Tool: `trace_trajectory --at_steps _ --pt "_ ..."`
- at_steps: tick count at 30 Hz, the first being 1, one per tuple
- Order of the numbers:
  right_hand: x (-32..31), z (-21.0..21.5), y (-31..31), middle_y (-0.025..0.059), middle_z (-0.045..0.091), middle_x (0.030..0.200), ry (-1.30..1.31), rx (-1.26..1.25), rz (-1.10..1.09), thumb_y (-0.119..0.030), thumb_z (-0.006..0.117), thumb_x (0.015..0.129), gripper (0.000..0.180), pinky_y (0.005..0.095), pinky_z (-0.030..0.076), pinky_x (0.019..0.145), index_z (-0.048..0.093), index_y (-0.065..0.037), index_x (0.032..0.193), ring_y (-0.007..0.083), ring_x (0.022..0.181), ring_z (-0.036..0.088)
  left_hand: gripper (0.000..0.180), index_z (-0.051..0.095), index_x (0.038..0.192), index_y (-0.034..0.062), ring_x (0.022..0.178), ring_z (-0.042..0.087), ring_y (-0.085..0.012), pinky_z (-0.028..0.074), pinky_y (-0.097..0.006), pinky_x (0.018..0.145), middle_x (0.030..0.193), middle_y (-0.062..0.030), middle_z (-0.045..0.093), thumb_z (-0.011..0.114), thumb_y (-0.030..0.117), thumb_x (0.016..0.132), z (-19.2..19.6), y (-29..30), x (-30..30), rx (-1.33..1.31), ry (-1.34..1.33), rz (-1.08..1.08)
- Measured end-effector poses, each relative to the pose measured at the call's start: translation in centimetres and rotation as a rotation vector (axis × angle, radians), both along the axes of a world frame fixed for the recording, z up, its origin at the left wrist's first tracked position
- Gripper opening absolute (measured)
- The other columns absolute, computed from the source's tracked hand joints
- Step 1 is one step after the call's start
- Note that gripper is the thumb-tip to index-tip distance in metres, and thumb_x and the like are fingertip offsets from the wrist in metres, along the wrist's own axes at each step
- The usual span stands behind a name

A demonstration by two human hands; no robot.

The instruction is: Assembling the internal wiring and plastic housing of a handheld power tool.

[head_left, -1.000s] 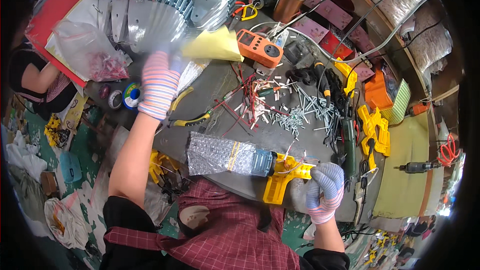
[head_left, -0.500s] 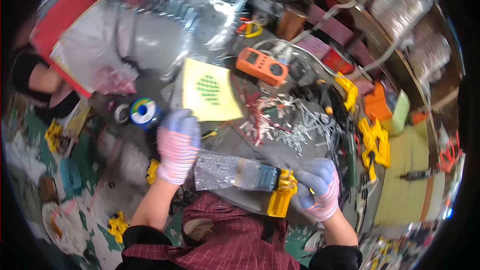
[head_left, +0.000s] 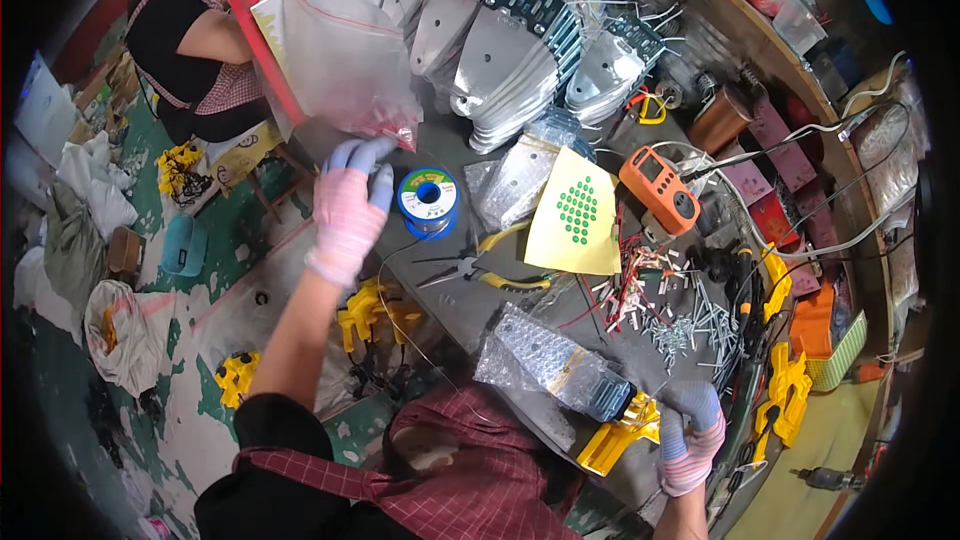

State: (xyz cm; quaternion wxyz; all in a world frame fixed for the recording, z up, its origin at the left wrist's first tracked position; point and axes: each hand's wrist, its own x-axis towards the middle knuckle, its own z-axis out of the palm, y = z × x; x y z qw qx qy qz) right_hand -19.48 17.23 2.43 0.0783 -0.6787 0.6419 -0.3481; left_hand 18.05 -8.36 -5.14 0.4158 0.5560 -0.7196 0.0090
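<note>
Bubble wrap (head_left: 545, 360) hides most of the yellow-handled tool (head_left: 620, 430), so its kind is unclear. The right hand (head_left: 690, 435) covers the handle's end. The desk (head_left: 700, 270) runs off the dark rim, and the screws (head_left: 690, 325) are too small to tell apart.

Solder spool (head_left: 428, 202) on bench (head_left: 500, 280), pliers (head_left: 490, 270) before it, meter (head_left: 658, 190) right.

A yellow sheet of green dot stickers (head_left: 574, 214) lies beside the orange meter's grey screen (head_left: 642, 167).

Bright, even light; fisheye-warped, dark rim.
</note>
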Motion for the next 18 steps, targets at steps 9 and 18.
trace_trajectory --at_steps 9,18 --pt "11.0 2.6 -16.0 0.0173 0.066 0.097 -0.208 0.203 0.560 -0.011 0.061 0.089 0.023 0.0396 0.050 0.083 0.065 -0.001 0.110 0.0321 0.093 0.063 0.041 0.061 0.115 0.0206 0.108 0.054 -0.0366 0.043 -0.053 0.091 0.119 -0.0117 0.056 0.072 0.029 0.076 -5.1 -6.7 1.9 -0.027 -0.122 0.333" --pt "23.7 -4.3 -32.8 0.0216 0.065 0.114 0.265 0.567 0.537 -0.051 0.035 0.098 0.059 0.0405 0.049 0.090 0.069 -0.003 0.107 0.0359 0.109 0.062 0.040 0.059 0.116 0.0167 0.109 0.053 -0.0355 0.043 -0.047 0.092 0.119 -0.0127 0.053 0.069 0.020 0.078 -4.5 -5.5 1.2 -0.075 -0.091 0.343"
